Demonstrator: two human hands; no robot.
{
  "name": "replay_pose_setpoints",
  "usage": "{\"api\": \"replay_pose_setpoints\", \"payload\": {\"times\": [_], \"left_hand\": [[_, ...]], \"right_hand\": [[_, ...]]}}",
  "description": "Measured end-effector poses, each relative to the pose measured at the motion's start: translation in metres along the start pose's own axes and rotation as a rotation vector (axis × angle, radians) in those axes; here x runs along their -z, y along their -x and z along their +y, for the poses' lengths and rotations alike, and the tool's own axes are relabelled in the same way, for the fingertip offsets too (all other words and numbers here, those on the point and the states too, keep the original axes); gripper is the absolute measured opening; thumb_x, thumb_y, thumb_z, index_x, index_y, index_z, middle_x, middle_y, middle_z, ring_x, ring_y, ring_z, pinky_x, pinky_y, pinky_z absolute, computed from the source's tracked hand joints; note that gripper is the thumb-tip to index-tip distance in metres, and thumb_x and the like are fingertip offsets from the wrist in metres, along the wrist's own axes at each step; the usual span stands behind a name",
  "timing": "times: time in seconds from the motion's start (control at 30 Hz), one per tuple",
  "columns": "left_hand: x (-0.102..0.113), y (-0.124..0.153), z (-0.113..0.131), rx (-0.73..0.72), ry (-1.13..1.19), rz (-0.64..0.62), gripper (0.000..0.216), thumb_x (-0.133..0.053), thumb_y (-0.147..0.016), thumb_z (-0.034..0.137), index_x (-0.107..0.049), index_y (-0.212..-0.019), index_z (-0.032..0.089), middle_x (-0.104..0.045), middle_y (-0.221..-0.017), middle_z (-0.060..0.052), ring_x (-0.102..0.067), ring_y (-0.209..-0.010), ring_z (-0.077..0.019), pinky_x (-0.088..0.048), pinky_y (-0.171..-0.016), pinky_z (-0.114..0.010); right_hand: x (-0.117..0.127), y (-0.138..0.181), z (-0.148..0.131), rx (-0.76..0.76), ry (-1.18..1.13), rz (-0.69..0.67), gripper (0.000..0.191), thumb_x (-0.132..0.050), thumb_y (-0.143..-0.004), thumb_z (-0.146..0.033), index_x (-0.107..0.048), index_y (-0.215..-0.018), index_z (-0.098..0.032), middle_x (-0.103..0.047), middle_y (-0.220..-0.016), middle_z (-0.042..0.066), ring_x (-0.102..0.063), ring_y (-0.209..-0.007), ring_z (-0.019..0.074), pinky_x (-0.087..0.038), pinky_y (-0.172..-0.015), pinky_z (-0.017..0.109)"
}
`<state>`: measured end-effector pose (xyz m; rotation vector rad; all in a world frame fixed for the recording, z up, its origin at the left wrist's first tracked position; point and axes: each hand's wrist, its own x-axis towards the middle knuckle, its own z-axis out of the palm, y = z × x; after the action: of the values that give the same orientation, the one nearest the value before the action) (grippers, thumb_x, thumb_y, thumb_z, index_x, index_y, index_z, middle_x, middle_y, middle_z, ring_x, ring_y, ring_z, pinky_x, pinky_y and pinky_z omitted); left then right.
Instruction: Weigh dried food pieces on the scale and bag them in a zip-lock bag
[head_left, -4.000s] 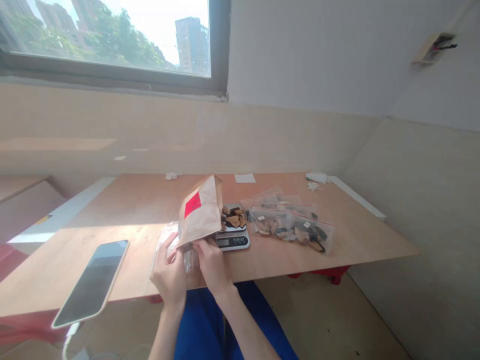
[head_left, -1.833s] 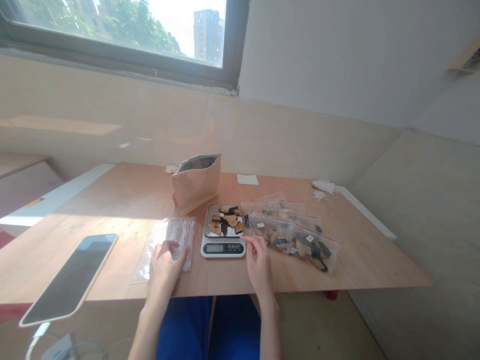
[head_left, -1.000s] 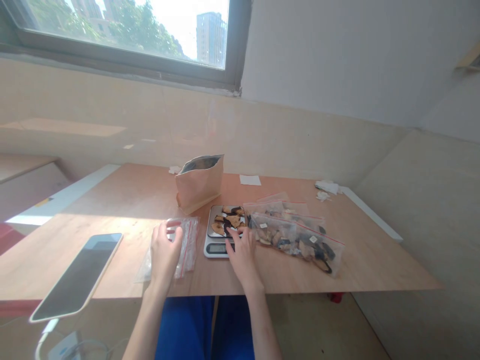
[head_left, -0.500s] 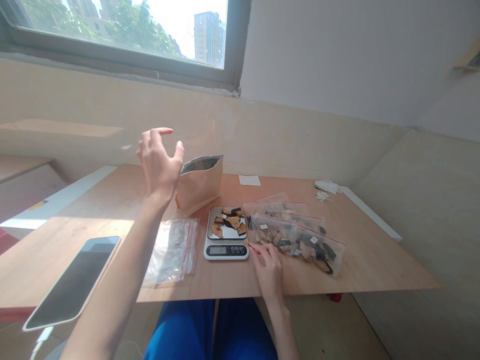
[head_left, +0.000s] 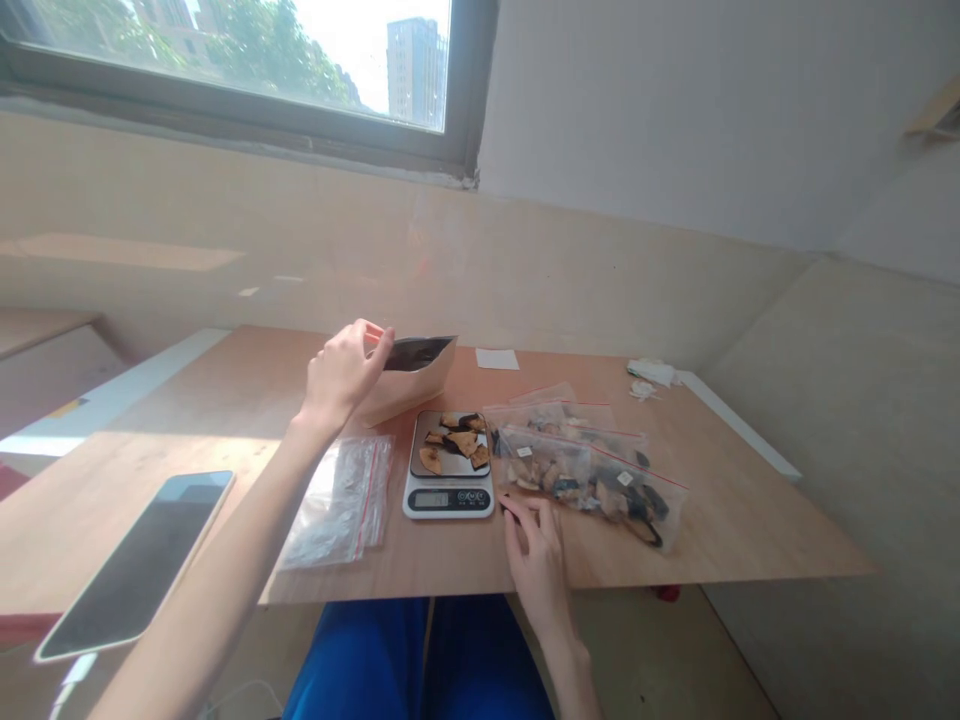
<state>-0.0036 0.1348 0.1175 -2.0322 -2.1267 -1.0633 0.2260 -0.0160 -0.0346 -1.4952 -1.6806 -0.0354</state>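
One wooden counter (head_left: 675, 540) under a window (head_left: 225, 60), sunlit.
Left hand (head_left: 341, 375) in closed grip on paper pouch (head_left: 416, 375); right hand (head_left: 536, 550) loosely open beside scale (head_left: 448, 480).

The left hand (head_left: 341, 375) has dropped from midair onto the paper pouch (head_left: 409, 377), tipping it over.

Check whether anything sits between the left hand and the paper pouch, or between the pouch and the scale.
Nothing visible does. The left hand already grips the pouch at its open top. The scale, with chips on its pan, sits just in front of the pouch with bare table between.
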Motion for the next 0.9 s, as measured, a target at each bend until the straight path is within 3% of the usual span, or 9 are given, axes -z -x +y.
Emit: {"api": "replay_pose_setpoints", "payload": {"times": [0.1,0.2,0.37,0.43,0.53,0.6,0.67,0.77,0.9], "left_hand": [[-0.003,0.017,-0.003,-0.086,-0.087,0.041,0.036,-0.042,-0.085,0.053,-0.062,-0.092,0.023,-0.068,-0.093,-0.003,-0.063,-0.077,-0.0198,-0.041,-0.065,-0.027],[-0.007,0.031,-0.008,-0.194,-0.118,0.056,0.036,-0.046,-0.083,0.055,-0.064,-0.092,0.025,-0.069,-0.09,-0.002,-0.063,-0.076,-0.0182,-0.038,-0.06,-0.025],[0.0,0.051,-0.021,-0.251,-0.07,-0.075,0.024,-0.05,-0.084,0.043,-0.066,-0.092,0.028,-0.07,-0.094,0.001,-0.063,-0.067,-0.0137,-0.039,-0.057,-0.022],[0.002,0.057,-0.029,-0.26,-0.035,-0.071,0.022,-0.052,-0.083,0.041,-0.067,-0.09,0.026,-0.071,-0.09,0.001,-0.062,-0.061,-0.0123,-0.04,-0.056,-0.021],[0.0,0.065,-0.044,-0.353,0.022,0.029,0.025,-0.049,-0.085,0.04,-0.067,-0.089,0.023,-0.071,-0.084,-0.001,-0.061,-0.056,-0.011,-0.041,-0.053,-0.02],[-0.003,0.07,-0.053,-0.422,0.049,0.114,0.028,-0.046,-0.087,0.039,-0.068,-0.09,0.021,-0.071,-0.078,-0.001,-0.06,-0.052,-0.0097,-0.041,-0.051,-0.018],[-0.005,0.076,-0.057,-0.455,0.05,0.199,0.029,-0.045,-0.089,0.037,-0.068,-0.09,0.02,-0.07,-0.07,0.0,-0.058,-0.049,-0.0083,-0.04,-0.049,-0.017],[-0.006,0.088,-0.055,-0.496,-0.008,0.302,0.029,-0.045,-0.09,0.035,-0.068,-0.086,0.018,-0.067,-0.06,0.001,-0.057,-0.045,-0.0075,-0.037,-0.043,-0.016],[-0.007,0.102,-0.047,-0.572,-0.06,0.356,0.028,-0.044,-0.09,0.033,-0.069,-0.086,0.019,-0.063,-0.053,0.002,-0.054,-0.041,-0.0069,-0.034,-0.042,-0.016]], "right_hand": [[0.001,-0.016,-0.036,0.032,-0.174,-0.05,0.03,-0.038,-0.093,-0.018,-0.061,-0.112,-0.019,-0.058,-0.101,0.009,-0.058,-0.097,0.0188,-0.051,-0.084,0.034],[-0.002,-0.035,-0.068,0.117,-0.262,-0.129,0.037,-0.033,-0.093,-0.014,-0.052,-0.125,-0.02,-0.055,-0.123,0.009,-0.049,-0.119,0.0191,-0.044,-0.1,0.037],[-0.023,-0.055,-0.098,0.277,-0.185,-0.213,0.046,-0.032,-0.094,-0.015,-0.034,-0.14,-0.015,-0.042,-0.14,0.01,-0.032,-0.134,0.0192,-0.036,-0.109,0.039],[-0.035,-0.056,-0.103,0.333,-0.106,-0.219,0.048,-0.035,-0.094,-0.02,-0.031,-0.141,-0.01,-0.039,-0.142,0.012,-0.028,-0.136,0.022,-0.034,-0.11,0.042],[-0.049,-0.052,-0.106,0.375,0.032,-0.206,0.047,-0.038,-0.094,-0.023,-0.036,-0.137,-0.005,-0.042,-0.14,0.015,-0.031,-0.135,0.0253,-0.033,-0.11,0.043],[-0.051,-0.051,-0.109,0.396,0.108,-0.238,0.04,-0.039,-0.092,-0.016,-0.046,-0.129,-0.004,-0.054,-0.129,0.016,-0.043,-0.126,0.025,-0.036,-0.108,0.04],[-0.048,-0.055,-0.114,0.389,0.168,-0.332,0.031,-0.041,-0.087,-0.007,-0.057,-0.114,-0.006,-0.065,-0.109,0.014,-0.058,-0.107,0.0236,-0.044,-0.098,0.036],[-0.046,-0.071,-0.123,0.288,0.257,-0.465,0.028,-0.042,-0.082,0.0,-0.063,-0.097,-0.011,-0.069,-0.088,0.012,-0.064,-0.082,0.0226,-0.052,-0.078,0.033],[-0.069,-0.105,-0.129,0.226,0.231,-0.513,0.027,-0.048,-0.083,-0.004,-0.063,-0.105,-0.009,-0.068,-0.099,0.014,-0.064,-0.089,0.0251,-0.051,-0.079,0.034]]}}
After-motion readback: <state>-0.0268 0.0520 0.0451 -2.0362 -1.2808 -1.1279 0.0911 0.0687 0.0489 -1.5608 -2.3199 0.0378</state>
